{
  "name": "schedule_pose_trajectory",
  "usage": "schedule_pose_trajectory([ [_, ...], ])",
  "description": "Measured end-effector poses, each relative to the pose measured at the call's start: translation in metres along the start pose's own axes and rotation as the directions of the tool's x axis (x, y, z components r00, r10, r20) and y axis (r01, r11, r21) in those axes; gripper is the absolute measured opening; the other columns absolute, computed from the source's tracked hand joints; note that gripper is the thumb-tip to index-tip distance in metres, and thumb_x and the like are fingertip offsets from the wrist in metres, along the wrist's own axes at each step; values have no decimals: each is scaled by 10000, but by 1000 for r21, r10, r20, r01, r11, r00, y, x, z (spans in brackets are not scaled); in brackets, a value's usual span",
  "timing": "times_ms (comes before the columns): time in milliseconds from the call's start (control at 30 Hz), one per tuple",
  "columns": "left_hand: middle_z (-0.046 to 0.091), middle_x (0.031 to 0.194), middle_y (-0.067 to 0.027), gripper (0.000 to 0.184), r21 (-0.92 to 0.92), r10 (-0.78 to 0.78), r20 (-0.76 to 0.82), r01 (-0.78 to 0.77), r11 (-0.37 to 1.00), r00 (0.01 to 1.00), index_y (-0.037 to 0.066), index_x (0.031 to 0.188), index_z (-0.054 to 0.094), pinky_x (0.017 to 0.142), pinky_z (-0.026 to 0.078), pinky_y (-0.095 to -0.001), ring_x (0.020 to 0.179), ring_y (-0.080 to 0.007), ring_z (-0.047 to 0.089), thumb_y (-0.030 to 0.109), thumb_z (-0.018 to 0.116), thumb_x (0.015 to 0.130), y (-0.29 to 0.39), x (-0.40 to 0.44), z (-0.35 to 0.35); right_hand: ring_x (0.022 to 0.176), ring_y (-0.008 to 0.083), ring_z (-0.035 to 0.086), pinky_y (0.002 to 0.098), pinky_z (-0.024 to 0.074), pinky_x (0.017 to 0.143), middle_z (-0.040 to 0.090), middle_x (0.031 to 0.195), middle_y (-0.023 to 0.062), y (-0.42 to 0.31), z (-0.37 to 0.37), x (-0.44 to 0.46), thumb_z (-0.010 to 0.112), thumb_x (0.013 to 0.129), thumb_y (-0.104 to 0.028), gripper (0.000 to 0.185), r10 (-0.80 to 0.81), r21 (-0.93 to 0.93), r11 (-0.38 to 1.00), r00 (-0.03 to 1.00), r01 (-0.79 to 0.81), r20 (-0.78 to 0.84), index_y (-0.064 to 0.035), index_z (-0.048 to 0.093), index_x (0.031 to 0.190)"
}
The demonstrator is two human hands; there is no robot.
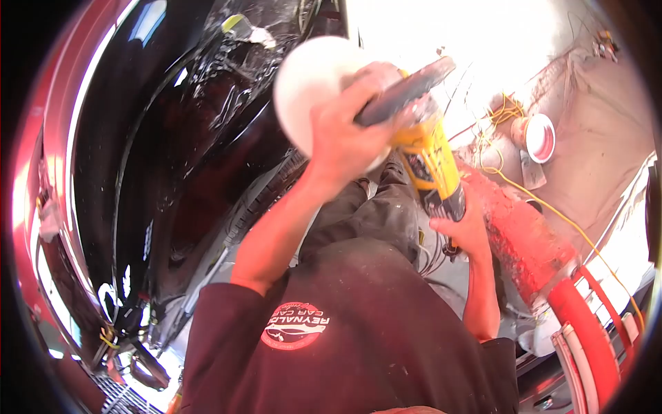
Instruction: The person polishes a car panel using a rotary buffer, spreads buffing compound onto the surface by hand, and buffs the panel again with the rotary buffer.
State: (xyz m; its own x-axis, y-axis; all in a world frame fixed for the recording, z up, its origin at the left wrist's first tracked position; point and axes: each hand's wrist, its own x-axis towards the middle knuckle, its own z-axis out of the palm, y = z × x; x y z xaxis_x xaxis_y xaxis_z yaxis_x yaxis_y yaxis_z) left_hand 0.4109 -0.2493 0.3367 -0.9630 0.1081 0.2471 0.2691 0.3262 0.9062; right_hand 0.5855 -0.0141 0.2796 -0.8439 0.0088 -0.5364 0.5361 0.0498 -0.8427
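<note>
Both hands are on a yellow and black power polisher (431, 155) with a large round white pad (303, 90). My left hand (341, 141) is wrapped round the black front handle (407, 90), close beside the pad. My right hand (465, 228) grips the black rear end of the tool's body, lower and to the right. The pad faces a glossy black car panel (172, 186) on the left. Whether the two touch, I cannot tell. Glare and blur hide the pad's edge detail.
A scuffed red post (524, 234) stands close on my right, with red bars below it. A yellow cord (552, 207) runs along the right side and coils near a white-rimmed round container (540, 138). Crumpled clear plastic (241, 69) covers part of the car.
</note>
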Motion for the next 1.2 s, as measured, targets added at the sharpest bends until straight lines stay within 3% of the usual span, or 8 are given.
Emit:
schedule_pose_trajectory([
  [367,736,773,-78,252,257,-40,226,-20,966,973,3,949,755,622,529,-277,657,-118,676,108,902,774,3,-31,-5,1165,160,609,328,468,1029,662,1260,85,24,2,-20,953,646,-241,946,55,62,996,995,-61,86,3,507,1445],
  [500,783,880,-91,362,64,-25,135,16,998,990,-13,1114,768,732,563,-264,769,-112,712,106,874,789,-19,32,32,1061,136,625,318,506,952,667,1166,48,17,-7,29,923,675,-163,819,73,129,989,997,-76,26,-1,539,1380],
  [567,698,702,-110,223,-3,-41,58,42,999,997,-10,881,722,574,517,-318,612,-107,629,158,850,808,-29,56,50,1020,128,630,312,517,911,672,1128,40,5,-13,53,905,687,-141,769,107,73,992,994,-106,-11,-5,550,1356],
  [733,686,679,-129,255,53,-198,91,194,980,976,-18,854,716,565,515,-324,596,-124,634,194,851,810,-36,66,64,988,123,633,309,521,886,679,1092,36,16,-24,69,893,699,-155,735,156,151,976,988,-156,13,-20,566,1343],
  [900,610,691,-122,256,113,-28,115,15,993,993,20,782,621,550,477,-387,578,-265,616,152,840,802,-20,-1,56,1129,149,609,333,475,1012,654,1219,61,68,-24,16,954,640,-236,895,108,194,973,989,-126,99,-2,530,1393],
  [1000,710,767,-86,288,257,-209,284,136,957,936,-12,975,742,616,527,-318,671,-144,670,148,893,789,-16,-38,42,1166,165,599,334,458,1039,648,1250,71,78,-16,-13,960,633,-218,937,150,152,975,983,-164,102,2,509,1425],
  [1100,686,744,-92,247,250,-177,289,104,963,941,-9,914,721,595,509,-339,650,-150,652,133,886,797,-17,-40,46,1172,165,600,335,458,1039,646,1258,74,78,-14,-14,960,629,-212,936,237,210,942,961,-263,143,3,512,1422],
  [1200,613,689,-134,208,198,-83,256,32,980,963,40,788,635,568,491,-406,624,-305,651,119,826,797,-18,-18,62,1156,160,607,334,463,1031,654,1243,70,86,-17,3,954,631,-247,925,170,208,959,977,-194,126,-8,525,1414],
])
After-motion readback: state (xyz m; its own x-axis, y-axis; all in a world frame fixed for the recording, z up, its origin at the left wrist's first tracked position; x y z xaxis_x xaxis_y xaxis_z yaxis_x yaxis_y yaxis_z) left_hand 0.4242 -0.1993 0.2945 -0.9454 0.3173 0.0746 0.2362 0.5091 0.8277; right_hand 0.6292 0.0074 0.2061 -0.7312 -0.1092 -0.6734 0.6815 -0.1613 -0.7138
